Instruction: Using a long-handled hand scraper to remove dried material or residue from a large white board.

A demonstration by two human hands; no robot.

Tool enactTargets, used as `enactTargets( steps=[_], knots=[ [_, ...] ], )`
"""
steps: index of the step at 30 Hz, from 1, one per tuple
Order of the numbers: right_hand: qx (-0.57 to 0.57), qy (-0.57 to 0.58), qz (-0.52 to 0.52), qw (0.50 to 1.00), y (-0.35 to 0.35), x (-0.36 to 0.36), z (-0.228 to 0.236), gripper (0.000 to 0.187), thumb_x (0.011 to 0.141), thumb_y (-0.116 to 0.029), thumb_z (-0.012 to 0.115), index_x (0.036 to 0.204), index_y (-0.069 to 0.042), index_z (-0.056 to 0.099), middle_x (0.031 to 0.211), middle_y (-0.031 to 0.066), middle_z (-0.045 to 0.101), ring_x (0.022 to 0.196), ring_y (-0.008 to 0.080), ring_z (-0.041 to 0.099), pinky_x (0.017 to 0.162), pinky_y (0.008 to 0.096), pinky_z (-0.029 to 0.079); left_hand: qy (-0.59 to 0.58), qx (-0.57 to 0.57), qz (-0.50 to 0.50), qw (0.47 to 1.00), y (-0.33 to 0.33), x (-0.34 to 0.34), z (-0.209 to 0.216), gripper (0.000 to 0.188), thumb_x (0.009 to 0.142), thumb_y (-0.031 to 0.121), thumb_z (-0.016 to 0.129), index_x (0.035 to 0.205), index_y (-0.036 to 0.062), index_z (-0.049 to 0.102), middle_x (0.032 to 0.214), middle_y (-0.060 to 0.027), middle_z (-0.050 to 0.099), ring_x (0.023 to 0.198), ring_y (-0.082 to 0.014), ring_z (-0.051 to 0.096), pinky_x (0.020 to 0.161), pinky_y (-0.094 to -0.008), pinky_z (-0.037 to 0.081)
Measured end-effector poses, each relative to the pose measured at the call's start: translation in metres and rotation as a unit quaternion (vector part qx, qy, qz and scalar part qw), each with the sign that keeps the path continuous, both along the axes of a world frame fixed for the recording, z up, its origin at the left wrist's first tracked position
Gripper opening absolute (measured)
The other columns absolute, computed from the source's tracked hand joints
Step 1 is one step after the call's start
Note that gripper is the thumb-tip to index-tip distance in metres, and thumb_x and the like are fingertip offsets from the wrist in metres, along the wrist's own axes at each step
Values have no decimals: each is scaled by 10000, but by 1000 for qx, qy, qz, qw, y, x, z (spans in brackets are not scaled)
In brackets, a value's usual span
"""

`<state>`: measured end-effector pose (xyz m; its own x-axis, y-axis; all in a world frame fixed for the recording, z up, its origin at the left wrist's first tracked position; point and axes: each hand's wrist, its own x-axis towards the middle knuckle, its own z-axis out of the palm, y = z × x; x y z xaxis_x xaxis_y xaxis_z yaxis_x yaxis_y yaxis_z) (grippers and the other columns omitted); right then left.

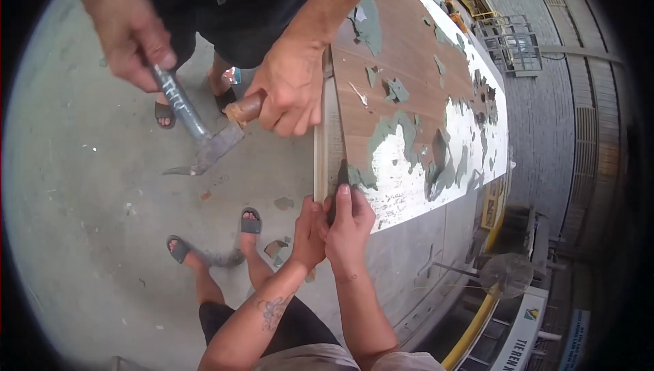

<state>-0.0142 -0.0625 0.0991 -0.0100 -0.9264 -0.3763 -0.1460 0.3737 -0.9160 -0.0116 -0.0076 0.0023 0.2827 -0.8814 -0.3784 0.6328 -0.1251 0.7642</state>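
A large panel (381,85) has a brown wood-look top layer, torn in places to show grey-green flakes and white beneath. My right hand (349,228) is closed on a dark, narrow blade-like tool (342,172) at the panel's edge, its tip at the brown layer's border. Beside it my left hand (310,235) is closed at the panel's near left corner; what its fingers hold is hidden. Across from me a co-worker's hand (133,37) grips a hammer (187,115). The hammer's head meets a brown wooden handle (246,108) in the co-worker's other hand (289,88), against the same edge.
Peeled flakes (274,248) lie on the concrete floor (102,235) near my sandalled feet (251,221). The co-worker stands close on the far left. To the right are a fan (505,275), yellow-edged metal frames (470,333) and a wire rack (511,45).
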Motion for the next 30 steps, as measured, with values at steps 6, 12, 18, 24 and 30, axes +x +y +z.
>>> enactTargets(
  steps=[6,12,18,24,30],
  knots=[
    [-13,-1,-3,1000,-2,-6,-1,311,1105,-225,551,856,-41,520,677,10,557,477,64,458,417,234,352,-18,-24,24,999,-6,-2,8,421,1149,429,338,1006,57,476,904,-27,561,861,-99,544,769,-302,473],
    [15,-21,10,1000,3,3,1,318,1114,-258,527,885,-37,521,679,35,545,447,93,450,388,243,334,-23,-17,63,998,-4,-5,-6,416,1140,412,347,1046,32,489,728,-133,652,703,-185,653,637,-363,504],
    [14,-3,13,1000,5,3,-2,271,1115,-268,521,955,-50,531,714,25,542,443,86,435,374,247,317,6,-34,91,995,-3,-2,-2,366,1147,367,372,981,56,470,726,-1,539,698,-57,505,608,-274,430],
    [20,-13,4,1000,-2,2,-2,255,1106,-292,543,994,-64,556,723,22,549,454,86,437,382,238,313,-16,-32,102,994,-7,-1,-2,319,1130,304,383,987,29,460,741,-194,652,714,-309,705,628,-397,507],
    [47,12,9,999,-10,-4,5,298,1098,-328,547,1155,-40,599,801,36,570,481,84,413,406,241,293,-60,4,89,994,-3,3,1,321,1129,305,379,1026,14,469,772,-242,636,741,-340,698,661,-426,502]
  ],
)
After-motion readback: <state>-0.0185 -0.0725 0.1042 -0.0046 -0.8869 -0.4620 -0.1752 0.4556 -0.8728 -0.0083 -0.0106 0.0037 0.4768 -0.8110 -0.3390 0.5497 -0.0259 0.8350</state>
